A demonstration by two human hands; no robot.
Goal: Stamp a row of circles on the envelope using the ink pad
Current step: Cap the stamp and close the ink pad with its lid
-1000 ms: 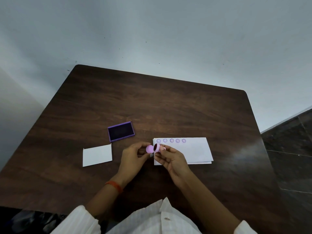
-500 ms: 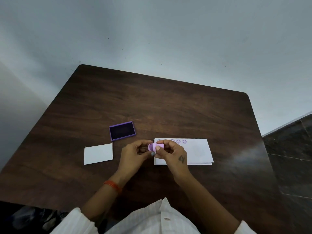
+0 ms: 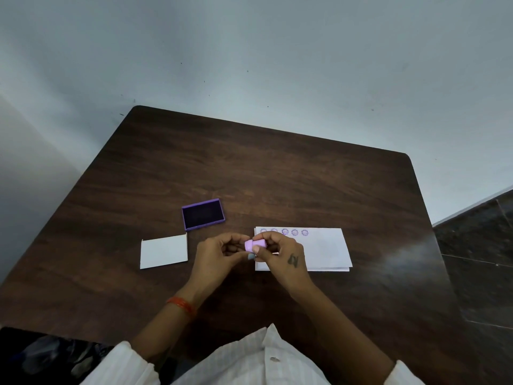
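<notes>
Stamp: I see the small pink stamp (image 3: 256, 245) pinched between both hands, lying sideways above the envelope's left end.
Envelope: white envelope (image 3: 324, 250) just right of the grip, flat on the table, five purple circles (image 3: 284, 232) along its top edge beyond my fingers.
Ink pad: purple ink pad (image 3: 203, 214) open, up and left of the grip, apart from it.
Card: white card (image 3: 163, 251) left of the grip.
Surface: dark wood table (image 3: 277, 173); pale wall (image 3: 249, 51) behind, dark tiled floor (image 3: 477, 245) to the right.
Change: a second ago the stamp's dark face showed; now it is covered.
Left hand: left hand (image 3: 215, 255) fingertips grip the stamp's left end; orange band (image 3: 181, 304) at the wrist.
Right hand: right hand (image 3: 280, 257) curls over the stamp, knuckles up, grasping it.
</notes>
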